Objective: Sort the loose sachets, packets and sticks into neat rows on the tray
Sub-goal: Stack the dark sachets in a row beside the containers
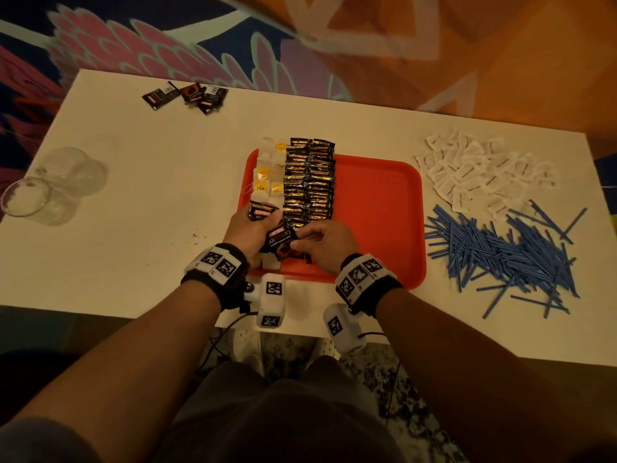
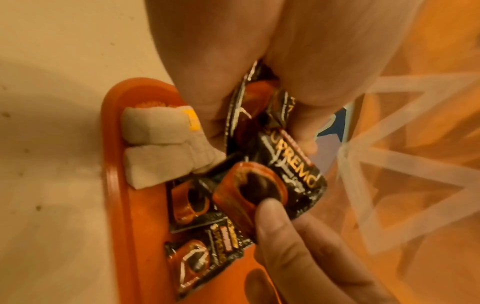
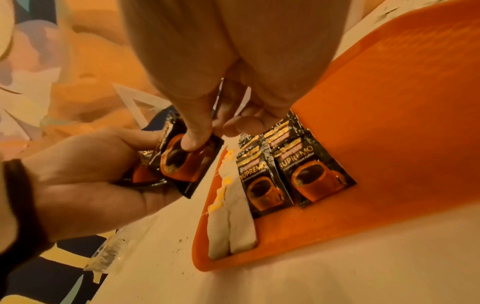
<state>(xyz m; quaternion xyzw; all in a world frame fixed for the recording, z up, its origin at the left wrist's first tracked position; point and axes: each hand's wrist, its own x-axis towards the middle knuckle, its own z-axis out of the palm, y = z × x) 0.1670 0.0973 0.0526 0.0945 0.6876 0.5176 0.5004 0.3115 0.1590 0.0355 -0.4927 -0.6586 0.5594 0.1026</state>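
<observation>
Coffee sachets (image 1: 278,240) above red tray (image 1: 380,212); left hand (image 1: 247,228) clutching them; right hand (image 1: 322,243) grip pinching one

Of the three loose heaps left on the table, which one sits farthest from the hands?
The dark sachets at the table's far left corner. The white packets and blue sticks lie just right of the tray.

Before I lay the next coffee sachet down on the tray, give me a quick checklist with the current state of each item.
1. Left hand holds spare coffee sachets: ok.
2. Right hand pinches the top sachet: ok.
3. One sachet only separated: cannot tell.
4. Two coffee rows straight and overlapping evenly: ok.
5. Bare space on the orange tray right of the rows: ok.
6. Tea bag rows undisturbed by the hands: cannot tell.
</observation>
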